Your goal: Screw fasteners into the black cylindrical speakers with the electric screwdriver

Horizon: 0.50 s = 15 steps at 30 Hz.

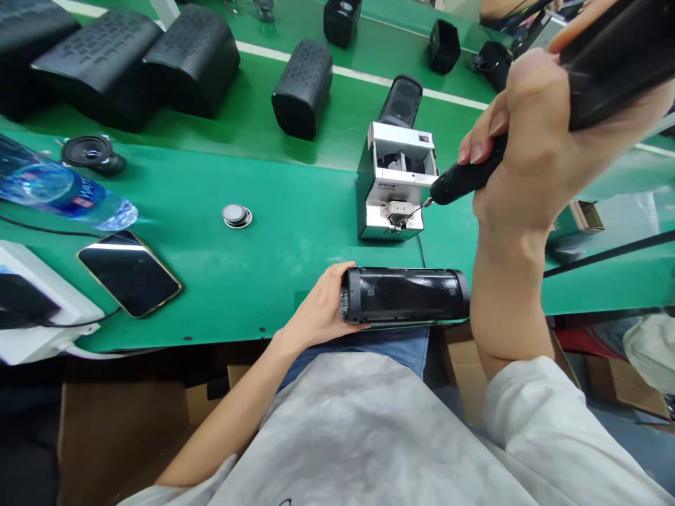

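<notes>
Head view: two hands are seen, both occupied.
Left hand (321, 302): one black speaker (411, 295) is gripped by its left end, at the near edge of the green bench (295, 211).
Right hand (538, 147): one electric screwdriver (616, 70) is held, its bit pointed at one screw feeder (403, 188).
Bench left: one smartphone (131, 274), one bottle (74, 190) and three speaker housings (105, 63) are set out.

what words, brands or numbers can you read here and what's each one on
"WEIXIN" (best reading, slightly blurred): front of the silver machine.
Smaller line beneath it: too small to read.
Blue label on the plastic bottle: lettering tilted and blurred, not safely readable.
Small marks on the black speaker in the left hand: too faint to read.
</notes>
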Motion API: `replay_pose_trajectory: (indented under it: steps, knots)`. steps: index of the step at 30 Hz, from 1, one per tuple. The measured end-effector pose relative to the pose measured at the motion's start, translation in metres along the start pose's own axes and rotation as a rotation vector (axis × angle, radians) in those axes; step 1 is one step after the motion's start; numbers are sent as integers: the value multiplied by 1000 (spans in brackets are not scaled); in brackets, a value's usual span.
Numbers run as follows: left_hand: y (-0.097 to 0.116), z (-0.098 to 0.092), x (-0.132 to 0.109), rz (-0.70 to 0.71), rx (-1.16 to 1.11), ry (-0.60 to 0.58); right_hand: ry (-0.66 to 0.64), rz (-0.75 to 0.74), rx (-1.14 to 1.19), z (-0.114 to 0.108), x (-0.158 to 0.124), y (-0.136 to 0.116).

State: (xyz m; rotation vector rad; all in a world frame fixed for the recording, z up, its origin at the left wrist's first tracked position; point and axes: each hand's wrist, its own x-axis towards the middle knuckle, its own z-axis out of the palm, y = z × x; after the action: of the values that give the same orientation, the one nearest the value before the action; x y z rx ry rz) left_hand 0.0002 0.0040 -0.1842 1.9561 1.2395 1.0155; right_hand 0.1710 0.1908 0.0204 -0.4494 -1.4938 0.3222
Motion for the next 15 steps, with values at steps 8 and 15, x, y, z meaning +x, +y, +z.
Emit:
replay_pose_trajectory:
  steps: [8, 15]
  knots:
    - [-1, 0, 0, -11, 6, -6, 56, -31, 117, 2, 6, -5]
    - [-1, 1, 1, 5, 7, 6, -34, 49, -46, 4, 2, 8]
